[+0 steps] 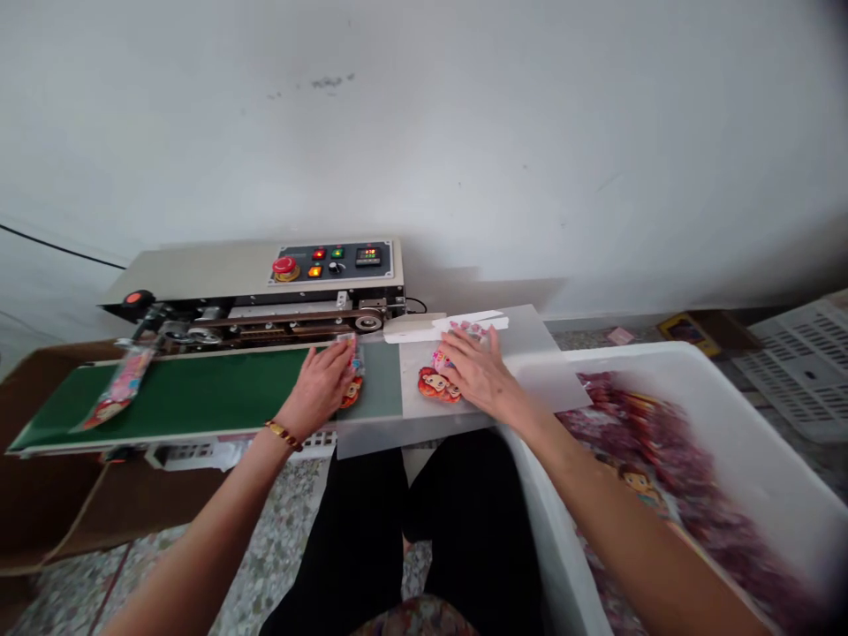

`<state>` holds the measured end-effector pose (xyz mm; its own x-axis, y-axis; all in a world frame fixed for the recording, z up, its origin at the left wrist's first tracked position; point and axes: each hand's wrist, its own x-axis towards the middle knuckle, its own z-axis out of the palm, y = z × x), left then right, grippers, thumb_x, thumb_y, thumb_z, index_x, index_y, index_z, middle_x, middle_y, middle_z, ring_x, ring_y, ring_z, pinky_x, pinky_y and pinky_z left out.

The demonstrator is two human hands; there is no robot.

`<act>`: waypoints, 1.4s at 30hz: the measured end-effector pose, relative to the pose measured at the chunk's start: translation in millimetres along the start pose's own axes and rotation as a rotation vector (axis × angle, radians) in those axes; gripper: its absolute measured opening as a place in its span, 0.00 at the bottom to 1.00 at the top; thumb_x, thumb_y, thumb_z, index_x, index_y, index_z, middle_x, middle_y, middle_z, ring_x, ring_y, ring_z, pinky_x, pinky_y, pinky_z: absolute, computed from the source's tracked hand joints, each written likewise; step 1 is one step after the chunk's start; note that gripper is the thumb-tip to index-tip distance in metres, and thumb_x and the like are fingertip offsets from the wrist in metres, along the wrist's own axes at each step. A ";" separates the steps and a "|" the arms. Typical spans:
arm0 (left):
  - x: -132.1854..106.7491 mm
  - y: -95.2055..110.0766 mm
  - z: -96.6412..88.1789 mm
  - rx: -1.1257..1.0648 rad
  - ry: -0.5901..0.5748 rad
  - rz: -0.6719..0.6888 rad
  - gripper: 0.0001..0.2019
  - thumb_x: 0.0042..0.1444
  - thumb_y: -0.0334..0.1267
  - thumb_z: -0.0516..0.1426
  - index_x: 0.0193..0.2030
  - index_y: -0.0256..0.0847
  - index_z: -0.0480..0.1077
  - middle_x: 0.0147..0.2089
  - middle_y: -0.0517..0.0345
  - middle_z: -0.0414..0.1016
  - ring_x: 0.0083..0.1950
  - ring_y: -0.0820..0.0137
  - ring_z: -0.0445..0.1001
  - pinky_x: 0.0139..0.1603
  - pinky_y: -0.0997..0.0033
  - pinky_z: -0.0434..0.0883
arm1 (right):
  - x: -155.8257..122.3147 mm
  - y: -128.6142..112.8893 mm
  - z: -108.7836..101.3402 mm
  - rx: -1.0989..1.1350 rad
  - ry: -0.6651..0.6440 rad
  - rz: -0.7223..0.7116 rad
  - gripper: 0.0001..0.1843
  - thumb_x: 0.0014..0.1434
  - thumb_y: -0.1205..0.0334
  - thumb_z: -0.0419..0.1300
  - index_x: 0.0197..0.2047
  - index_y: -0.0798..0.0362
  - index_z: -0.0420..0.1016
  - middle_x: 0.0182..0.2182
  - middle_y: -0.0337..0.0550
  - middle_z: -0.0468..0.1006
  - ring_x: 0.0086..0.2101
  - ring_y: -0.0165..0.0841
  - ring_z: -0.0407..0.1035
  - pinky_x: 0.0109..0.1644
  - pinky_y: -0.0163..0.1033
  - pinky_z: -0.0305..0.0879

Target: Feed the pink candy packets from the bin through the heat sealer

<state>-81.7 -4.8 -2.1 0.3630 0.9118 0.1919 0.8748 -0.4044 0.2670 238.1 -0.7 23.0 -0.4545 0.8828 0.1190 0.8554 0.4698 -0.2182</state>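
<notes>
Green belt (218,389) has one packet (125,382) apparently through, left hand (324,375) on second packet (351,392), right hand (480,371) on third packet (434,385), can't tell if either's gripping, tub (669,358) stock left.

Green conveyor belt (225,380), right end under translucent sheet (540,380)
One cartoon-faced packet (127,382) lies near the belt's left end, a second packet (351,394) at the sheet's left edge, a third packet (434,386) near white strips (414,330).

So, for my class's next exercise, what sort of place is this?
Probably a small packing workshop. It shows in what looks like a bag-sealing machine with a control panel, the green conveyor belt and the white tub of wrapped packets.
</notes>
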 end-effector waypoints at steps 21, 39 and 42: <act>36.0 69.3 35.8 -0.048 0.020 0.106 0.22 0.69 0.35 0.46 0.66 0.39 0.66 0.72 0.42 0.65 0.73 0.56 0.62 0.75 0.41 0.55 | -24.7 13.9 -4.4 -0.010 -0.021 0.000 0.24 0.73 0.59 0.48 0.70 0.47 0.65 0.68 0.49 0.67 0.69 0.47 0.56 0.71 0.74 0.39; 8.1 25.9 1.3 -0.011 0.153 -0.014 0.17 0.69 0.39 0.48 0.58 0.41 0.72 0.60 0.45 0.77 0.62 0.59 0.75 0.73 0.44 0.57 | 32.1 -33.6 9.3 -0.021 0.077 -0.119 0.17 0.73 0.54 0.52 0.57 0.51 0.75 0.65 0.48 0.72 0.63 0.46 0.63 0.72 0.72 0.31; 27.6 60.6 19.1 -0.056 0.067 0.130 0.20 0.70 0.38 0.48 0.63 0.39 0.69 0.66 0.44 0.72 0.68 0.59 0.70 0.73 0.47 0.59 | 30.8 -30.9 6.7 -0.005 0.107 -0.076 0.18 0.73 0.56 0.51 0.59 0.51 0.74 0.65 0.50 0.71 0.61 0.45 0.66 0.72 0.73 0.33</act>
<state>-12.5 -2.8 1.3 0.4482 0.8454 0.2906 0.8017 -0.5239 0.2877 196.0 11.9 26.9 -0.4891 0.8393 0.2373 0.8210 0.5349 -0.1997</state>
